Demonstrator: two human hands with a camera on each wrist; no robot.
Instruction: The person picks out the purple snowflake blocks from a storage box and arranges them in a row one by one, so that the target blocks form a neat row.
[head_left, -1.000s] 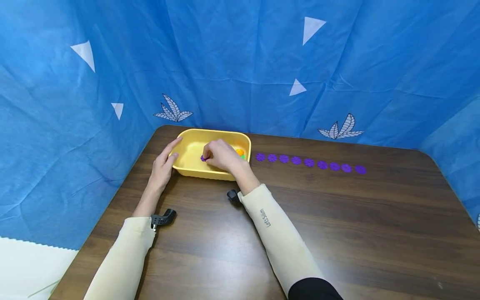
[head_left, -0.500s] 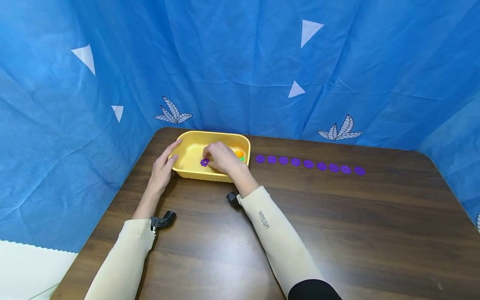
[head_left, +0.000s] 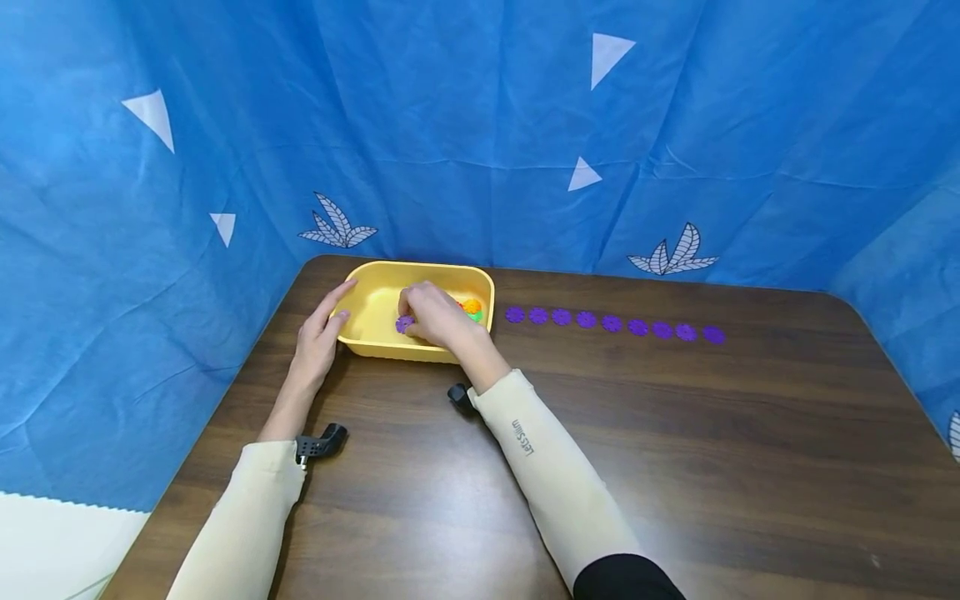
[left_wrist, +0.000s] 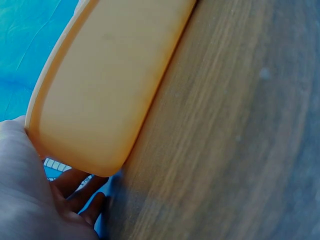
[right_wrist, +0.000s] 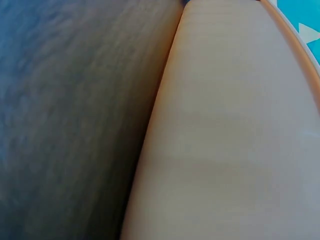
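Observation:
In the head view, my right hand [head_left: 433, 315] reaches into a yellow plastic basin [head_left: 371, 342]. Thumb and fingertips pinch a purple snowflake disc [head_left: 402, 324] with a notched, flower-like edge; part of the disc is hidden by the hand. My left hand [head_left: 315, 337] grips the left end of the basin, thumb near the front corner and fingertips at the rim. From the left wrist, the hand [left_wrist: 65, 205] is seen around the basin's end. The right wrist view shows only the outer wall of the basin [right_wrist: 220, 120], not the hand.
Orange and green discs [head_left: 472, 308] lie in the right end of the basin. A row of several purple discs [head_left: 611, 323] runs rightward across the brown wooden table [head_left: 712, 450]. A blue patterned cloth [head_left: 450, 125] hangs behind the table.
The purple disc at my right fingertips has turned from edge-on to flatter, and its visible face has shifted. Orange, red and green pieces show slightly more. The left hand stays on the basin.

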